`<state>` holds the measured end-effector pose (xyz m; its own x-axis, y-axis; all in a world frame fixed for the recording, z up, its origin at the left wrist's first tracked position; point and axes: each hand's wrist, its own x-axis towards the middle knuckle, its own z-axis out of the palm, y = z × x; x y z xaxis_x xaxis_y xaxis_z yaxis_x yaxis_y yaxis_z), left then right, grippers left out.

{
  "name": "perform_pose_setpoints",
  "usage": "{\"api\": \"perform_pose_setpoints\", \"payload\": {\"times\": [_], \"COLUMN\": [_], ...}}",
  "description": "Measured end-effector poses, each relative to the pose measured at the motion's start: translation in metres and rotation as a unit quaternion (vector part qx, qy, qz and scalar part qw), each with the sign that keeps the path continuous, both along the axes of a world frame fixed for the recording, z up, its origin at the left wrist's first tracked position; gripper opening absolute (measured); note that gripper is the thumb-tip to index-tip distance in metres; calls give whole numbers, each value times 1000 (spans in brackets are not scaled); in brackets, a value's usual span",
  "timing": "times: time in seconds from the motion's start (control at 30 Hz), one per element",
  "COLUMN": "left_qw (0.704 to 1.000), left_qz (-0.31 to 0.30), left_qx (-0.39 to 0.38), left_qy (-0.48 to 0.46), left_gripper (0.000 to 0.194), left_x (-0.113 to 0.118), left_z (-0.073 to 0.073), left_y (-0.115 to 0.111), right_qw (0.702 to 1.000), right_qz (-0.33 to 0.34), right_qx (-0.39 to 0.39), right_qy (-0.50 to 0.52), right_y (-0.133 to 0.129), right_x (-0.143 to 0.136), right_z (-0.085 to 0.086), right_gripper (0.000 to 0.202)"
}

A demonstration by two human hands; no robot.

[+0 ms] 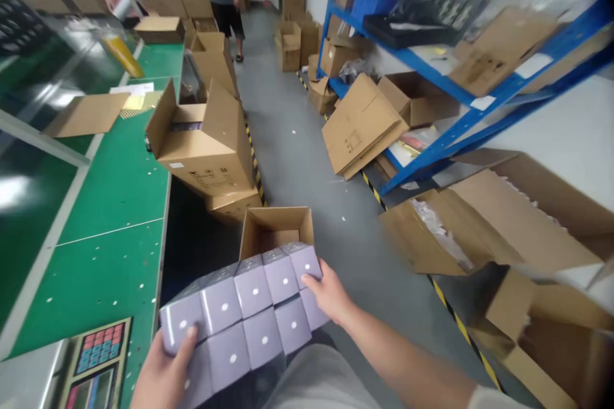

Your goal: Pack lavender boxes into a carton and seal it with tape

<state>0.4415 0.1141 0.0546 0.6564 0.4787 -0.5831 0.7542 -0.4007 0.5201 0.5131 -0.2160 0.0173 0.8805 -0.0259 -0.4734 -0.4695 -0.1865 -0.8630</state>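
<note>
We are standing beside the green worktop (pixel 115 204), above an open cardboard carton (pixel 275 230) on the floor, clamping a block of small purple boxes (pixel 249 307) between our left hand (pixel 163 374) and right hand (pixel 330 297), fingers curled around its ends.

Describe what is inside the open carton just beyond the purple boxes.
The open carton shows only bare brown inner walls. The block of purple boxes, held between the left hand and right hand, covers its lower part, so its bottom is hidden.
</note>
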Motion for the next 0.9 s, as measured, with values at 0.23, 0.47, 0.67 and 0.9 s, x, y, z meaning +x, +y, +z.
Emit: {"api": "perform_pose_setpoints", "payload": {"times": [0.23,0.47,0.67,0.9], "left_qw": [997,992,989,989], "left_qz": [-66,-99,-106,-88], "left_qx": [-32,-35,-57,-92], "left_qy": [23,71,89,78], "left_gripper": [71,72,65,59], "left_x": [86,122,143,129], "left_z": [-45,-103,-147,-224], "left_y": [-46,-55,-59,-50], "right_qw": [994,982,976,975], "right_qz": [-79,-114,-129,-77], "right_qx": [6,9,-20,-138], "right_qy": [73,153,175,154], "right_y": [-30,-38,-38,-37], "right_x": [11,20,25,14], "right_z": [-77,-138,-175,-230], "right_gripper": [39,40,39,43]}}
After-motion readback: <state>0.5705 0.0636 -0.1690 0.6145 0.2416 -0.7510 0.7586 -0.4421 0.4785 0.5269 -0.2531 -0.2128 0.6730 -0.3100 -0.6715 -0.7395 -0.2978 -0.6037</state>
